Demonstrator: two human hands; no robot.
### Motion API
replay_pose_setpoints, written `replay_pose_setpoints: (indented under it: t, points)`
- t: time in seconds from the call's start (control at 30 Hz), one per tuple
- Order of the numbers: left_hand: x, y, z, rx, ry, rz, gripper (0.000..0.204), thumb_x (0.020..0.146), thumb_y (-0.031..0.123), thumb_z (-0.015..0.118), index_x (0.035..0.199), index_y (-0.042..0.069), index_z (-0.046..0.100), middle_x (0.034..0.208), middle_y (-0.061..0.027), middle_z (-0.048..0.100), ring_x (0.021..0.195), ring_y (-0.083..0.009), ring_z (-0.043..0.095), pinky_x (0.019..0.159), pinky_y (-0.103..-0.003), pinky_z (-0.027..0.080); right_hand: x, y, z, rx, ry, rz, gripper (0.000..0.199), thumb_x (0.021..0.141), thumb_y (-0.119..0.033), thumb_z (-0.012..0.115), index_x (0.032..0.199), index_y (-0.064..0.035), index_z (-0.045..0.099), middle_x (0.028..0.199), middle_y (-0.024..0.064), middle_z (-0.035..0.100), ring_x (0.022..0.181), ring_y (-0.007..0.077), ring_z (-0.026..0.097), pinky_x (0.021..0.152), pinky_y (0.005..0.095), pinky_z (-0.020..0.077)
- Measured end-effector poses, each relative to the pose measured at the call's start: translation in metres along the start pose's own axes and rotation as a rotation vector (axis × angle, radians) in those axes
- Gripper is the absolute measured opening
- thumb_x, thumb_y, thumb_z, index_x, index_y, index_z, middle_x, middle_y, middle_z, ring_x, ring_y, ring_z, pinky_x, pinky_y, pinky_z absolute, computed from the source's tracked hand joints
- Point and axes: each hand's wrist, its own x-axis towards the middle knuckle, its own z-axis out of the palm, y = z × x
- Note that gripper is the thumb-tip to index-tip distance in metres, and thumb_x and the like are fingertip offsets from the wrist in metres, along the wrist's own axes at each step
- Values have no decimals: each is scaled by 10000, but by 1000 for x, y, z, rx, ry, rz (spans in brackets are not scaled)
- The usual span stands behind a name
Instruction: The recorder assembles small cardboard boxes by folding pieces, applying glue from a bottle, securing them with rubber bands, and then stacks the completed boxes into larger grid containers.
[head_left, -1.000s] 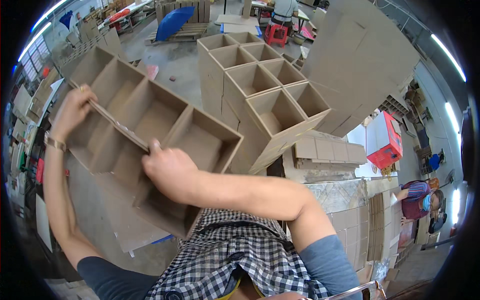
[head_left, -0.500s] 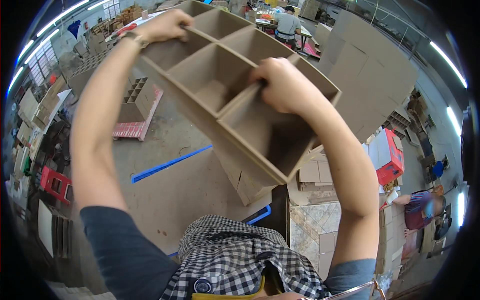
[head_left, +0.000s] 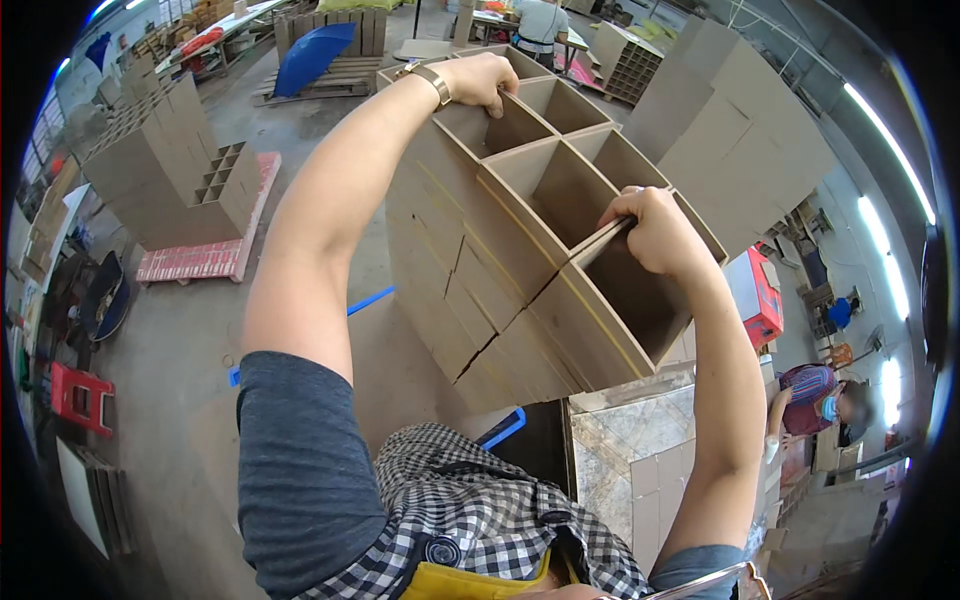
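A brown fibreboard compartment box (head_left: 615, 320), open at the top, lies over a stack of like boxes (head_left: 470, 290) in front of me. It seems to rest on the stack, lined up with it or nearly so. My left hand (head_left: 480, 82), with a gold watch at the wrist, is closed over a divider near the far left end. Nearer and to the right, my right hand (head_left: 655, 230) grips another divider. Fingertips of both hands are partly hidden inside the compartments. Dark gaps and yellowish lines run along the stack's side.
Left, more compartment boxes (head_left: 150, 170) stand on a red-and-white pallet (head_left: 200, 262). A tall brown stack (head_left: 740, 130) rises at right. One person (head_left: 543, 22) works at the back, another (head_left: 808, 395) at right. A red stool (head_left: 82, 398) stands far left.
The box was tilted and blurred in the air, farther left. Now it has come right and down over the stack, both hands still on it. My view has shifted too.
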Motion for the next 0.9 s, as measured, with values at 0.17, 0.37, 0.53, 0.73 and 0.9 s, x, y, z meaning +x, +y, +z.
replay_pose_setpoints:
  t: [0.17, 0.37, 0.53, 0.73, 0.9]
  points:
    - [6, 7, -4, -40, -74, -28, 277, 631, 93, 753, 885, 19, 673, 786, -126, 658, 774, -243, 624, 709, -354, 482, -1, -2, -2, 34, -20, 75, 273, 618, 106, 552, 836, 10, 683, 825, 149, 639, 814, 302, 610, 747, 345, 482]
    - [19, 2, -1, -47, -50, 34, 266, 632, 95, 752, 871, 15, 667, 791, -131, 653, 782, -247, 619, 714, -360, 477, 1, -2, -7, 27, -29, 93, 257, 620, 96, 567, 835, 12, 680, 835, 155, 644, 816, 305, 612, 743, 349, 485]
    - [21, -2, 5, -44, -69, 41, 264, 627, 97, 754, 859, 12, 663, 795, -133, 651, 790, -251, 615, 721, -358, 471, 1, 3, 2, 32, -1, 83, 326, 601, 140, 507, 834, 2, 689, 802, 105, 615, 770, 251, 594, 695, 321, 460]
    - [20, -6, 5, -37, -69, 47, 266, 625, 98, 751, 861, 13, 663, 796, -134, 651, 784, -258, 617, 714, -361, 473, 1, 0, 2, 46, -18, 94, 338, 597, 145, 485, 833, 10, 687, 806, 111, 617, 776, 255, 592, 710, 319, 459]
    - [18, -1, 6, -24, -70, 58, 273, 626, 100, 743, 870, 11, 661, 801, -144, 649, 775, -261, 623, 693, -359, 482, 1, 0, 0, 41, -28, 99, 268, 617, 103, 550, 829, 5, 680, 822, 132, 629, 804, 281, 606, 737, 342, 477]
